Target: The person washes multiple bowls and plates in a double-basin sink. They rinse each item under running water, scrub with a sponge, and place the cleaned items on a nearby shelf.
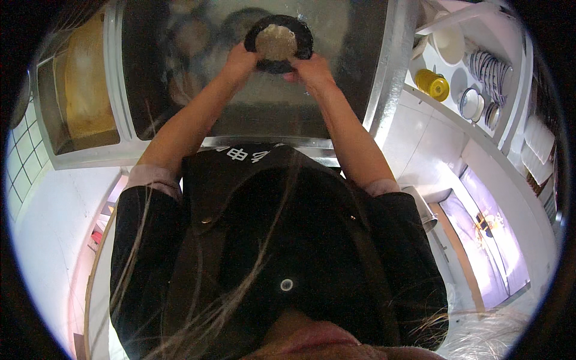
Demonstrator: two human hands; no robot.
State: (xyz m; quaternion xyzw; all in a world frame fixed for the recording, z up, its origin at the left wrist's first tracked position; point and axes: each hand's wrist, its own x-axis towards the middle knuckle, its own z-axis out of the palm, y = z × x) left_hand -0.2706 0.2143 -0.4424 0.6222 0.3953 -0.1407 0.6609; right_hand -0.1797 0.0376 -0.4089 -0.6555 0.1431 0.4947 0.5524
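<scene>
Both my hands are on a round black dish (275,42) with a pale brown, uneven middle; whether that middle is its bare surface or something in it, I cannot tell. The fingers of my left hand (244,59) grip its near left rim. On the near right rim, my right hand (313,69) has hold of it too. Below the dish spreads a wide metal sink basin (139,90) of cloudy water. Dim round shapes, perhaps dishes, show blurred in the water left of my left hand.
A smaller basin (49,103) with a yellowish-brown content adjoins on the left. On the right, a white shelf holds stacked yellow bowls (431,85), a row of plates on edge (490,76), small white dishes (471,104) and a whitish tub (447,42). The sink's metal rim (382,85) runs between.
</scene>
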